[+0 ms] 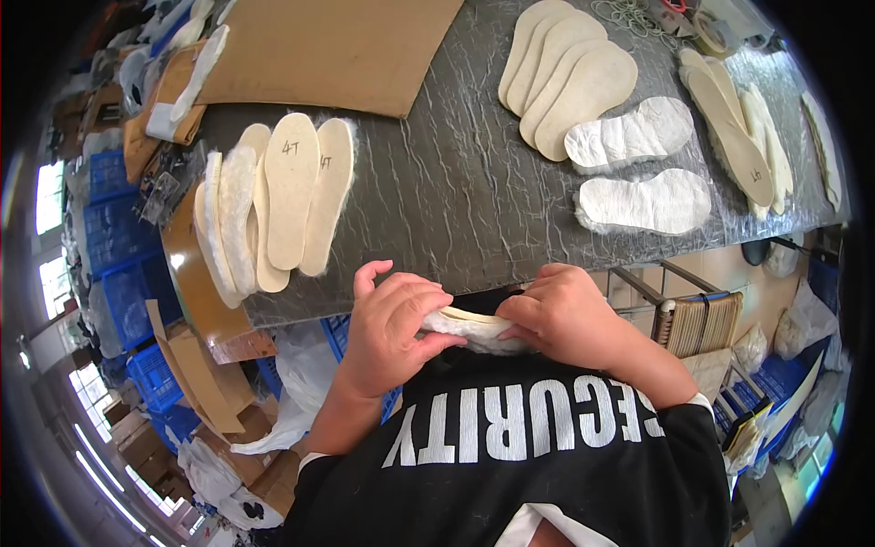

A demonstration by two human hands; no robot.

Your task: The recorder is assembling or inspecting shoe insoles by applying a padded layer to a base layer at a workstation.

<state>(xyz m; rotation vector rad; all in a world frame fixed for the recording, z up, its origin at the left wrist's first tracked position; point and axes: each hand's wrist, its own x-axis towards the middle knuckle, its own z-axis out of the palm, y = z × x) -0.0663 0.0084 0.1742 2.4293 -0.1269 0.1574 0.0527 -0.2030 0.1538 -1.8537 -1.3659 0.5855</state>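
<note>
A fleecy shoe insole with a cream edge along its top is held level between both hands, just off the table's near edge. My left hand pinches one end between thumb and fingers, its little finger raised. At the other end my right hand grips with fingers curled over. The insole's lower side is fluffy white; its ends are hidden by my fingers. On the table to the left lies a group of cream and fleece insoles, some with handwritten marks. Two white fleece insole pieces lie to the right.
A fanned stack of cream insoles lies at the back right, with more insoles beyond. Brown cardboard covers the far left of the dark table. A woven stool stands at right; blue crates and an open carton are at left.
</note>
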